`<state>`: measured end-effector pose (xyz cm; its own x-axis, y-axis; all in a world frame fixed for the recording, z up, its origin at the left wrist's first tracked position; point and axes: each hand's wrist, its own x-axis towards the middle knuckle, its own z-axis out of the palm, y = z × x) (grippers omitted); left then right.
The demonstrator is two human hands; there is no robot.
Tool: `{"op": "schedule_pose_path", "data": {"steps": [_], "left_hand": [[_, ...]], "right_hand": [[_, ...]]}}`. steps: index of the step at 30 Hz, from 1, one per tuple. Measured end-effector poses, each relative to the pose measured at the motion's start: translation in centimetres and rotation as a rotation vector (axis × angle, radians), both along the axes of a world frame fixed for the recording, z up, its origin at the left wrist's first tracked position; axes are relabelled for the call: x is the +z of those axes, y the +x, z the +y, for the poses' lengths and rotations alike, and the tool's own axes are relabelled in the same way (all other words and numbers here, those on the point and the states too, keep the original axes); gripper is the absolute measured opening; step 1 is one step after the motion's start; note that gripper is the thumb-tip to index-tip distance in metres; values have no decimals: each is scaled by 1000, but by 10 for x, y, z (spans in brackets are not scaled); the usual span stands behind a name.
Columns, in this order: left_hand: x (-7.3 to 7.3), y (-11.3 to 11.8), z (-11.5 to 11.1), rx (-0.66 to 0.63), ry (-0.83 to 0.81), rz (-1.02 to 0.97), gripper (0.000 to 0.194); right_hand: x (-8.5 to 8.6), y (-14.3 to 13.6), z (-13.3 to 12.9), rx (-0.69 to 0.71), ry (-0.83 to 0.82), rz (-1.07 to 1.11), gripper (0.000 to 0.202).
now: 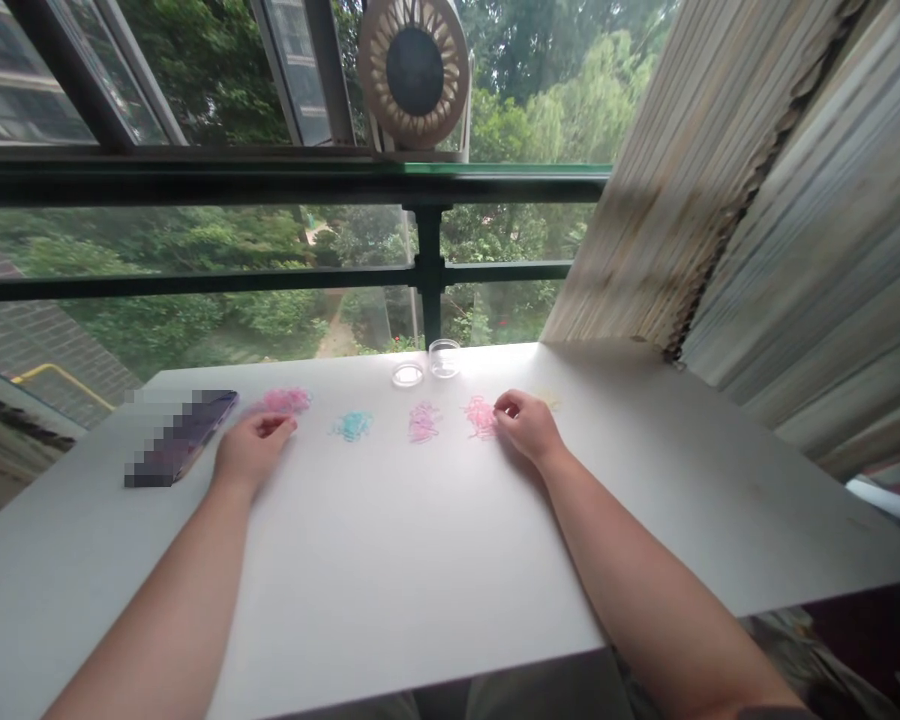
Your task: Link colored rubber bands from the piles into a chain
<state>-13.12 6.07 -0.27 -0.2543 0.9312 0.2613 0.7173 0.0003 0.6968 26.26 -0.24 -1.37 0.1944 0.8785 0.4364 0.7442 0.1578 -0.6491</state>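
On the white table lie several small piles of thin coloured pieces that look like tiny rubber bands. My left hand (pixel 253 448) is just in front of the mixed pink and purple pile (pixel 286 400), fingertips pinched together. My right hand (pixel 526 425) pinches at the right edge of the coral pink pile (pixel 480 415). Whatever either pinch holds is too small to make out. Between the hands are a turquoise pile (pixel 353 426) and a lilac-pink pile (pixel 423 422). A pale yellow pile (pixel 550 399) shows behind my right hand, partly hidden.
A clear round container (pixel 444 360) and a clear round lid (pixel 408 375) sit near the table's far edge. A phone-like dark slab (pixel 187 435), partly pixelated, lies left of my left hand. Beyond are a green railing (pixel 270 185), a round fan (pixel 414 72) and a curtain (pixel 645 180).
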Motion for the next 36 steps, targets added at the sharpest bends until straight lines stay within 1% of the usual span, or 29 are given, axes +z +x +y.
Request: {"op": "schedule_pose_path", "data": {"steps": [5,11,15,20,23,26,28,31,34,36], "left_hand": [[5,6,-4,-5,-21,9,23],[3,4,-3,-14,-2,25,22],[2,4,-2,-7,-17,15,23],[3,4,-2,1,-37,24,22],[3,4,-2,-7,-23,14,22],[3,3,-2,-13,-7,19,23],[2,3,-2,-15,-4,27,23],[2,4,-2,-18,1,28,23],[1,3,-1,-24,7,22,24],[0,3,0,-25,6,19,25]], "right_hand": [[-2,0,3,34,8,-83,15],[-5,1,6,55,52,-169,17],[-5,1,5,53,48,-80,21],[-1,2,2,18,50,57,30],[-1,4,2,-3,64,167,30],[-2,5,3,-6,51,213,29],[-3,3,3,12,28,232,28],[-4,-1,2,85,-6,245,26],[-3,-5,2,153,-2,238,26],[-2,-6,2,159,7,210,26]]}}
